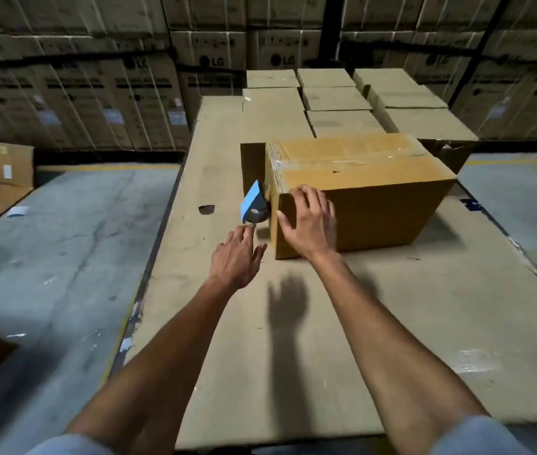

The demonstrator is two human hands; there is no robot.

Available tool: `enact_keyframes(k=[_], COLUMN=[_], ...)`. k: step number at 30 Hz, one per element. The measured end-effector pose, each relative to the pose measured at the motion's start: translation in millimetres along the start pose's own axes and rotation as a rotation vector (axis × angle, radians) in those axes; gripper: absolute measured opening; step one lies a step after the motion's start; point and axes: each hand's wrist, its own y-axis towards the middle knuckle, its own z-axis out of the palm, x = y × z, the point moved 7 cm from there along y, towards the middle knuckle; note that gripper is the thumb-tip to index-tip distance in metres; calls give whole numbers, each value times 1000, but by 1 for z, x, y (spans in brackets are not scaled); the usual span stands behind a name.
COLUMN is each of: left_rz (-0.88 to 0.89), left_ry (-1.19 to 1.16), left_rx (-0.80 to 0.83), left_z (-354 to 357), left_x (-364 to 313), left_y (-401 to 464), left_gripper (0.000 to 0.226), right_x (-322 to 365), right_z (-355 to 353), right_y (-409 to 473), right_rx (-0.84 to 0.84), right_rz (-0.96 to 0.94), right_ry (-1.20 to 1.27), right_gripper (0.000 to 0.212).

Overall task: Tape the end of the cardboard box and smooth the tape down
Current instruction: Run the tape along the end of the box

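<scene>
Resting flat with fingers spread, the right hand point(310, 221) presses the near-left corner of the cardboard box point(359, 192) at the frame's centre; the left hand point(237, 254), open and holding nothing, reaches with loose fingers just below a blue tape dispenser point(254, 203) that sits against the box's left end; clear tape point(342, 157) runs along the box's top seam; the box stands on a bench point(326, 323) covered in flat cardboard; smaller cartons point(333, 96) sit behind it, in the upper middle of the frame.
</scene>
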Motion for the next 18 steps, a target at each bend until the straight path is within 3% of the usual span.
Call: enact_keyframes(k=[6, 13, 18], left_rz=[83, 142, 159], left_ry=[-59, -108, -88], left_rx=[-17, 23, 10], left_z=[-11, -8, -6], left_x=[25, 37, 43], left_y=[41, 55, 69], left_gripper=[53, 54, 53], right_x=[21, 23, 28], right_z=[37, 57, 52], right_y=[54, 55, 60], right_rx=[182, 215, 264], right_rz=[189, 243, 225], right_ry=[-138, -299, -355], right_gripper=[78, 52, 48])
